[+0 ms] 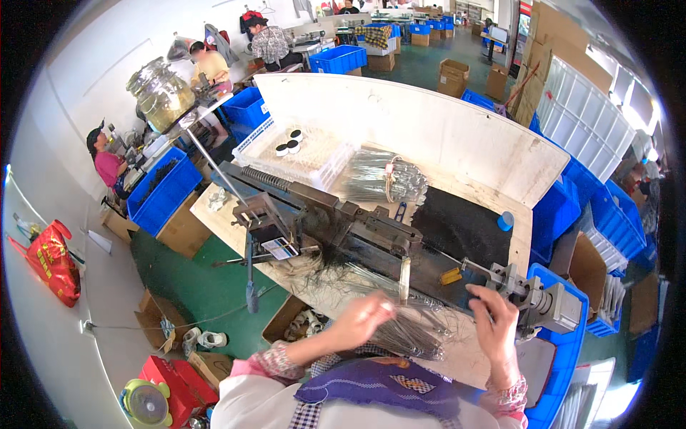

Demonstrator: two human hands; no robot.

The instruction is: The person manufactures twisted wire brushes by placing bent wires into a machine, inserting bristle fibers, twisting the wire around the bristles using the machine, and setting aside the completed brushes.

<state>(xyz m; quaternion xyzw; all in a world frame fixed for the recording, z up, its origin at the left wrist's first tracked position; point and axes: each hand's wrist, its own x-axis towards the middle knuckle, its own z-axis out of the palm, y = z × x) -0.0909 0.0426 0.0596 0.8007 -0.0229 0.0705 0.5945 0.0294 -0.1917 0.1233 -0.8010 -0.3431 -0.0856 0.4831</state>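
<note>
dark bristles (325, 261) litter the near edge of the bench machine (314, 196), so some work seems done. my left hand (357, 317) curls in a blur; i can't tell whether its fingers pinch anything. a bound bundle of metal wires (368, 179) lies beyond the machine; finished or waiting, i can't say. loose wires (411, 336) lie on the near side, between my hands, so plenty seems left. past the yellow block (451, 276), my right hand (494, 314) has its fingers parted, nothing visible between them.
</note>
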